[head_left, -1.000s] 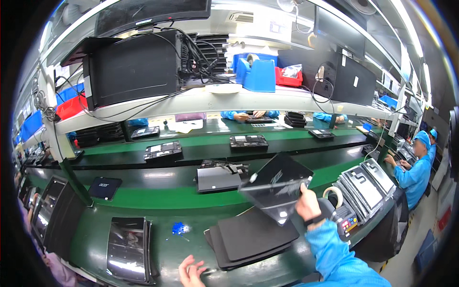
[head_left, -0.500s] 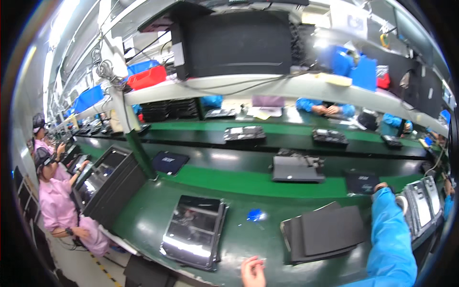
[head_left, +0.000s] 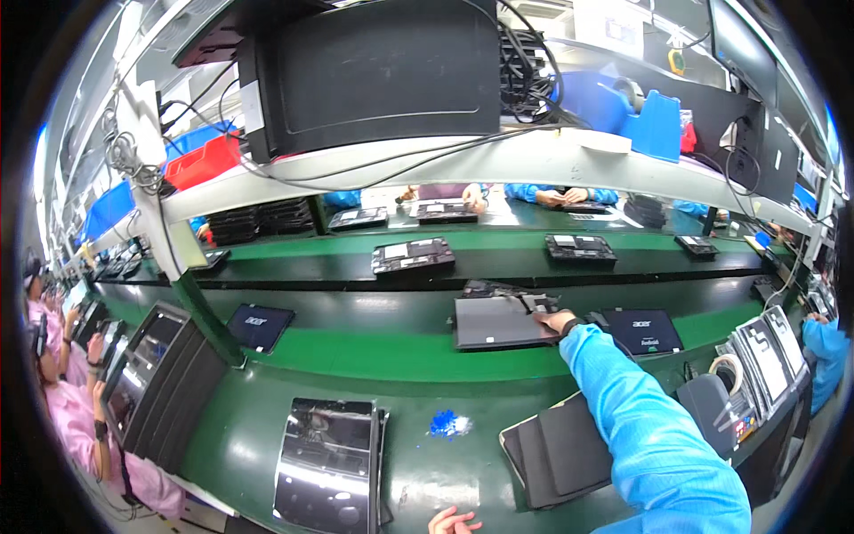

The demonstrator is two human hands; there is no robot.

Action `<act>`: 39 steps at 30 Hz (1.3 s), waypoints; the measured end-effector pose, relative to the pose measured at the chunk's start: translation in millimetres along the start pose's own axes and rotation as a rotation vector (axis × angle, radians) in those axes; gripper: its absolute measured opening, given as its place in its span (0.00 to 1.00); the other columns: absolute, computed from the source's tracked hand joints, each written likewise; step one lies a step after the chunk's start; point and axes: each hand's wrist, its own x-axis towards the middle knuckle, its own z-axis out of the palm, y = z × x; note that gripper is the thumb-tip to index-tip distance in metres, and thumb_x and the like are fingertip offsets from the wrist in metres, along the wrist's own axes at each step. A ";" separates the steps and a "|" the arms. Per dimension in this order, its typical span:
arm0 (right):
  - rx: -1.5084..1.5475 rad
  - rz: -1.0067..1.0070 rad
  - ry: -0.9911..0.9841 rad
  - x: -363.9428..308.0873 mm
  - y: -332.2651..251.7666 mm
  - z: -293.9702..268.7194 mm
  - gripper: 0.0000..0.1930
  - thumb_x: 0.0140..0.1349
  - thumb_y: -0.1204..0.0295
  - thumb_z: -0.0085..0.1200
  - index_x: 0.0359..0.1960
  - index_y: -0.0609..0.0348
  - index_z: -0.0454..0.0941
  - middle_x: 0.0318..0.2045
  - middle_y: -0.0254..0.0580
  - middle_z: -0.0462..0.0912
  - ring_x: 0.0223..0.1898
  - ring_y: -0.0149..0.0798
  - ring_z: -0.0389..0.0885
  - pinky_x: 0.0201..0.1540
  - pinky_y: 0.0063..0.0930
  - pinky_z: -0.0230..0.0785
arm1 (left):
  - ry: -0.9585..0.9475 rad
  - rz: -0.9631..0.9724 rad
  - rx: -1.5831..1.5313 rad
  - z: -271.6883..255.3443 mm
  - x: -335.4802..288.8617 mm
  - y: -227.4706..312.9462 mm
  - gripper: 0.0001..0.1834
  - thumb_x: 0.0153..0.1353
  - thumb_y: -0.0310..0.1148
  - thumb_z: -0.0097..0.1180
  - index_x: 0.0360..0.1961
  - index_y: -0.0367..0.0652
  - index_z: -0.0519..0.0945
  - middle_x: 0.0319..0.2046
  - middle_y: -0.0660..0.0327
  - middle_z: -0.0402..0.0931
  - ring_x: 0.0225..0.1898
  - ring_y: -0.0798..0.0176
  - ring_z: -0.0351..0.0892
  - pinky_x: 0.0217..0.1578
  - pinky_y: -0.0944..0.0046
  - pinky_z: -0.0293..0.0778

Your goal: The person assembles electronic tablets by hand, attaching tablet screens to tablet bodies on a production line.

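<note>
My right hand [head_left: 557, 320], at the end of a blue sleeve, reaches far forward and grips the right edge of a flat dark grey panel [head_left: 498, 325]. Dark, uneven parts [head_left: 498, 289] show behind the panel's far edge; what they are I cannot make out. To the right of that hand lies a tablet [head_left: 642, 331] with its screen lit. My left hand [head_left: 454, 521] shows only in part at the bottom edge, its fingers loosely bent and apart, holding nothing. Nearest to it are a stack of glossy black screen panels [head_left: 325, 463] and a small blue-and-white heap [head_left: 447, 424].
Dark padded sheets [head_left: 556, 449] lie partly under my right forearm. Another tablet [head_left: 261, 327] rests at left, beside a green post [head_left: 209, 319]. Opened devices [head_left: 413, 255] sit on the far line. Overhead runs a white shelf beam [head_left: 427, 166]. Co-workers in pink [head_left: 76, 418] stand at left.
My right hand has moved left from beside the right-hand tablet to the grey panel and taken hold of its edge. The view has shifted; the left hand stays low.
</note>
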 end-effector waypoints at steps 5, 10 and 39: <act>0.584 0.059 -0.165 -17.1 -29.2 8.6 0.22 0.47 0.57 0.68 0.36 0.64 0.81 0.36 0.42 0.83 0.38 0.38 0.79 0.43 0.28 0.69 | 0.010 -0.014 0.014 0.4 -2.1 4.1 0.06 0.65 0.20 0.42 0.40 0.36 0.70 0.49 0.54 0.65 0.39 0.62 0.76 0.38 0.66 0.78; 0.900 0.050 -0.149 4.9 -24.9 22.4 0.10 0.52 0.72 0.64 0.31 0.64 0.78 0.28 0.42 0.82 0.27 0.40 0.81 0.26 0.37 0.73 | 0.037 0.072 0.086 2.9 -3.9 -2.3 0.05 0.65 0.21 0.42 0.40 0.36 0.70 0.47 0.54 0.67 0.38 0.63 0.76 0.36 0.67 0.77; 0.347 -0.179 0.063 -380.0 139.2 -183.9 0.27 0.59 0.55 0.56 0.42 0.73 0.69 0.29 0.50 0.80 0.28 0.40 0.79 0.31 0.33 0.72 | -1.198 0.344 -0.897 -2.3 -138.1 170.1 0.27 0.60 0.48 0.38 0.40 0.28 0.70 0.38 0.36 0.66 0.40 0.37 0.65 0.40 0.42 0.59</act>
